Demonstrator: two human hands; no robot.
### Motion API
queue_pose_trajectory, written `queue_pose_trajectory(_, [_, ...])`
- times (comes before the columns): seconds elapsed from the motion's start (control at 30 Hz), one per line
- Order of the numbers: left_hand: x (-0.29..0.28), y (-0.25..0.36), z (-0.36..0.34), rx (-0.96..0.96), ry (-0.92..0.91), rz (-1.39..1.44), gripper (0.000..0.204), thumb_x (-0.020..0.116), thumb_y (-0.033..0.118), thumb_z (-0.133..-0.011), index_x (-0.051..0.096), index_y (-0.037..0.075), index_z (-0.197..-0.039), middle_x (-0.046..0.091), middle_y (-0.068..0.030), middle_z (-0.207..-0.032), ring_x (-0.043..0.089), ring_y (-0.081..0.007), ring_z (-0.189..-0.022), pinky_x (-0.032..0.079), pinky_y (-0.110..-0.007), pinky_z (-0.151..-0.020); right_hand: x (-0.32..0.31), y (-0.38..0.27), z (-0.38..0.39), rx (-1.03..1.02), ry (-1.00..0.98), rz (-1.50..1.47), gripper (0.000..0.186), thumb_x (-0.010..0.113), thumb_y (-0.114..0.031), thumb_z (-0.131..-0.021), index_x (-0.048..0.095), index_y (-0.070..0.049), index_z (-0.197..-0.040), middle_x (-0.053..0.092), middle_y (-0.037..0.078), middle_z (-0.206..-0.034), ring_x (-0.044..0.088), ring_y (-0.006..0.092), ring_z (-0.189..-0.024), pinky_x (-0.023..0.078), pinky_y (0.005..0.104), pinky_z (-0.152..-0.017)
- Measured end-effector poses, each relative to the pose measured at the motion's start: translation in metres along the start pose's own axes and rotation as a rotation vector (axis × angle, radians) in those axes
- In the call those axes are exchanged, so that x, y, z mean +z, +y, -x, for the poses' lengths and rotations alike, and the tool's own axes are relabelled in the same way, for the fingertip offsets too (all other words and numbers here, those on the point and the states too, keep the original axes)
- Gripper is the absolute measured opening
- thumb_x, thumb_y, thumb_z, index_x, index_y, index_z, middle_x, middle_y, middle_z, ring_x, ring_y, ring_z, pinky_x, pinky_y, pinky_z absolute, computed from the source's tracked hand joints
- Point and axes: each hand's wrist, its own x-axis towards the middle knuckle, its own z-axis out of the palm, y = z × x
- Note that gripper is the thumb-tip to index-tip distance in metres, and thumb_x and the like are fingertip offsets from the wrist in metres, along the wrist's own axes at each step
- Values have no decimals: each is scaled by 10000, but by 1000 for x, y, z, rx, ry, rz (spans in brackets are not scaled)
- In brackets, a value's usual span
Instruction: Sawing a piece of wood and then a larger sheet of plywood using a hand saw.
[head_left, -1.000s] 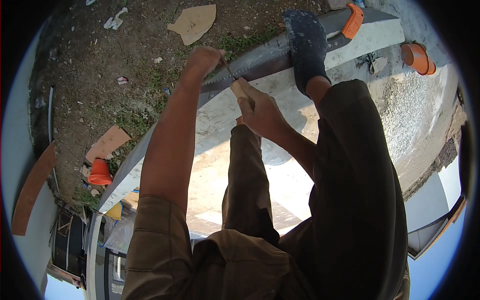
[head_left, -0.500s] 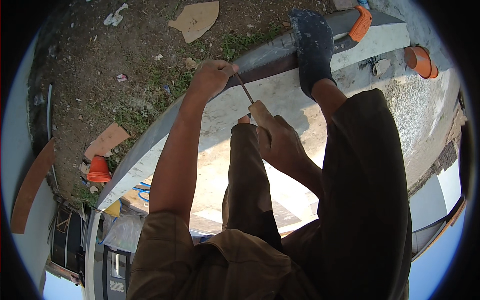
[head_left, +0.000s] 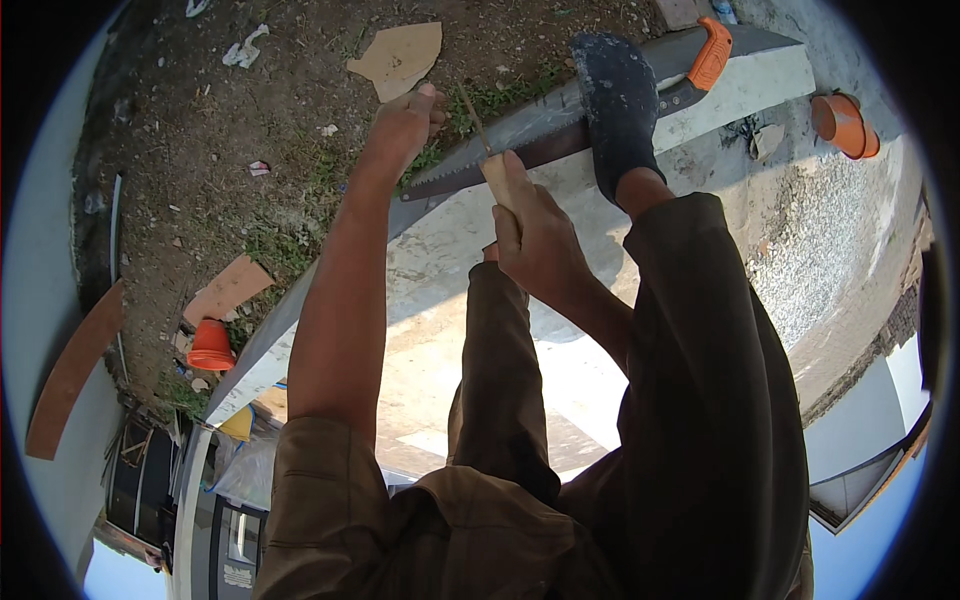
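My right hand point(head_left: 530, 225) grips the wooden handle point(head_left: 500, 178) of a thin metal tool point(head_left: 472, 118), probably a file, pointing upward. My left hand point(head_left: 405, 125) is curled just left of the tool's tip; whether anything is in its fingers is hidden. Below both hands a hand saw point(head_left: 445, 182) with an orange handle point(head_left: 711, 55) lies along the concrete ledge point(head_left: 752, 92), its toothed blade partly showing. My dark-covered right foot point(head_left: 622, 110) presses across the blade near the handle.
Dirt and grass border the ledge, with cardboard point(head_left: 398, 55), wooden offcuts point(head_left: 228, 288) and an orange pot point(head_left: 210, 348). Another orange pot point(head_left: 843, 125) lies tipped at right. A brown board point(head_left: 70, 375) leans by the left wall. Sunlit pavement point(head_left: 575, 350) lies under my legs.
Both hands moved toward me and rightward half a second ago, and have since shifted back up and left. The tool's tip now shows apart from my left fingers.
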Motion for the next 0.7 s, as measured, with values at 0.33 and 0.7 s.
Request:
queue_pose_trajectory(0.33, [18, -29, 60, 231, -39, -326, 302, 755, 212, -753, 703, 48, -1002, 695, -165, -942, 674, -300, -855, 504, -395, -773, -43, 43, 73, -6, -25, -1, 565, 547, -62, -886, 345, 73, -1396, 535, 322, -1230, 566, 421, -1133, 460, 426, -950])
queue_pose_trajectory(0.7, [4, -9, 65, 638, 356, -474, 144, 730, 102, -737, 682, 30, -852, 659, -134, -856, 620, -324, -867, 480, -424, -784, -32, 46, 77, -45, -15, -3, 564, 552, -70, -886, 355, 52, -1400, 556, 301, -1186, 586, 401, -1068, 470, 418, -913])
